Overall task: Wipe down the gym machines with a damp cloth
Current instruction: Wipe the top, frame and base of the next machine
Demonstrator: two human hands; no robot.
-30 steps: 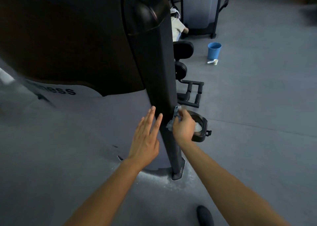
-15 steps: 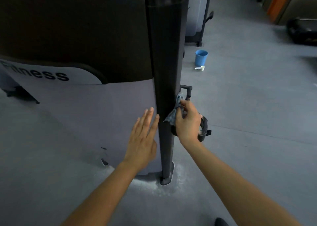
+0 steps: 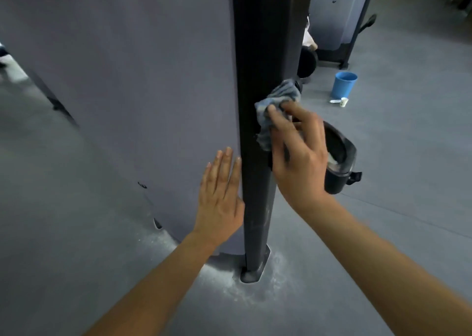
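The grey cloth (image 3: 278, 101) is bunched against the right-hand edge of the machine's black upright post (image 3: 258, 55), about mid-height in the view. The right hand (image 3: 298, 154) grips it, with thumb and fingers curled into the folds and pressing the wad to the post. The left hand (image 3: 221, 198) lies flat on the grey side panel (image 3: 127, 80) just beside the post, fingers straight and together. It holds nothing and appears to serve as a brace.

Behind the right hand, a black cup-shaped holder (image 3: 341, 157) projects from the machine. The floor (image 3: 408, 169) carries a pale dusty patch (image 3: 255, 288) around the post's foot. A blue bucket (image 3: 343, 84) stands well apart, with a small white bottle (image 3: 339, 102) lying beside it.

Step in hand, as judged: wiping the post. Its lower length shows pale smears, so the next move calls for drawing the cloth downward in firm contact, then working round the foot.
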